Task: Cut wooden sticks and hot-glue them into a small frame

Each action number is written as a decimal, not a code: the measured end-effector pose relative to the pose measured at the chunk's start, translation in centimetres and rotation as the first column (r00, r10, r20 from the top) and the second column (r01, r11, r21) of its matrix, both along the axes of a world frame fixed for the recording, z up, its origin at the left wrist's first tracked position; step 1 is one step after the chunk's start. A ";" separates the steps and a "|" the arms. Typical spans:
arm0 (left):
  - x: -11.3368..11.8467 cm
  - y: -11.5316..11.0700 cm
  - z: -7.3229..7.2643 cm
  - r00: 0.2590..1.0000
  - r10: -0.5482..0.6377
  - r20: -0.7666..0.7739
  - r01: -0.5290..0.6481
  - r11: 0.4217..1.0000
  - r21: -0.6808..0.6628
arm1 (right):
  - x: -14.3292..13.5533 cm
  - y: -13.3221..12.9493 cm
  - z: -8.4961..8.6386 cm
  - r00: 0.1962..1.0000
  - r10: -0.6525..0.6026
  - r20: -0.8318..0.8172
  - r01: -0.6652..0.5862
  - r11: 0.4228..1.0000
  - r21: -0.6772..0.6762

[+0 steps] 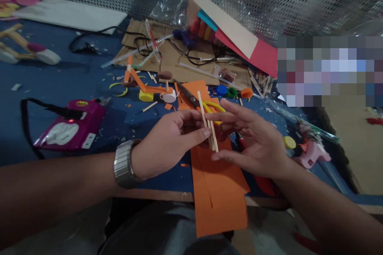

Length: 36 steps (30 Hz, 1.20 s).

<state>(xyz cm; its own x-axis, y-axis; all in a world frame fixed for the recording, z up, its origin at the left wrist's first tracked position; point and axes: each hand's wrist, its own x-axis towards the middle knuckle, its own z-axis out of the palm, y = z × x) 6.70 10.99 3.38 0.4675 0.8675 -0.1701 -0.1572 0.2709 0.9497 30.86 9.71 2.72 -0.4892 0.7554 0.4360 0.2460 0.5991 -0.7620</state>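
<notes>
The blue table (85, 71) is carrying a white board (74, 14) at its far left, a purple box (68, 125) nearer the front, and cardboard (170, 56) along the back. A small orange model (154, 89) is standing mid-table among scraps. Orange paper (223, 217) is hanging over the front edge; a pink tool (312, 155) is lying to the right.

Shows orange on the paper sheets (220, 211), pale cream on the wooden sticks (213, 136), yellow on scissor handles (210, 104), blue on the tabletop (83, 75).
</notes>
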 end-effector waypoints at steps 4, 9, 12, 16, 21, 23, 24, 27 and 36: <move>0.0 0.0 0.0 1.000 0.005 0.007 -0.005 1.000 -0.025 | 0.0 -0.1 0.0 0.999 -0.013 0.030 0.013 1.000 0.000; 0.0 -0.1 -0.1 0.999 0.029 -0.013 -0.030 0.997 -0.068 | 0.0 -0.1 -0.1 1.000 -0.016 0.002 0.016 1.000 -0.007; 0.1 -0.1 -0.2 1.000 0.019 0.023 -0.017 0.997 -0.078 | 0.0 -0.2 -0.2 1.000 -0.020 -0.021 0.020 1.000 -0.014; 0.2 -0.2 -0.3 0.999 -0.011 0.043 0.014 0.996 -0.086 | 0.0 -0.2 -0.3 1.000 -0.019 -0.015 0.019 1.000 0.013; 0.1 -0.2 -0.2 0.999 -0.006 0.041 0.010 0.995 -0.097 | 0.1 -0.1 -0.1 1.000 -0.025 0.003 0.025 0.999 0.024; 0.1 -0.3 -0.1 0.999 -0.002 0.040 0.006 0.994 -0.107 | 0.1 -0.1 -0.1 1.000 -0.019 0.005 0.019 0.999 0.037; 0.1 -0.3 -0.1 0.999 -0.001 0.044 0.005 0.994 -0.111 | 0.0 -0.1 -0.1 1.000 -0.019 0.007 0.018 0.999 0.044; 0.1 -0.3 -0.1 0.998 -0.010 0.058 0.015 0.995 -0.099 | 0.0 -0.2 -0.1 1.000 -0.027 0.016 0.026 0.999 0.047; 0.3 -0.3 -0.3 0.993 0.017 0.113 -0.006 0.995 -0.099 | -0.2 -0.4 0.4 0.994 -0.065 0.088 0.053 0.989 0.138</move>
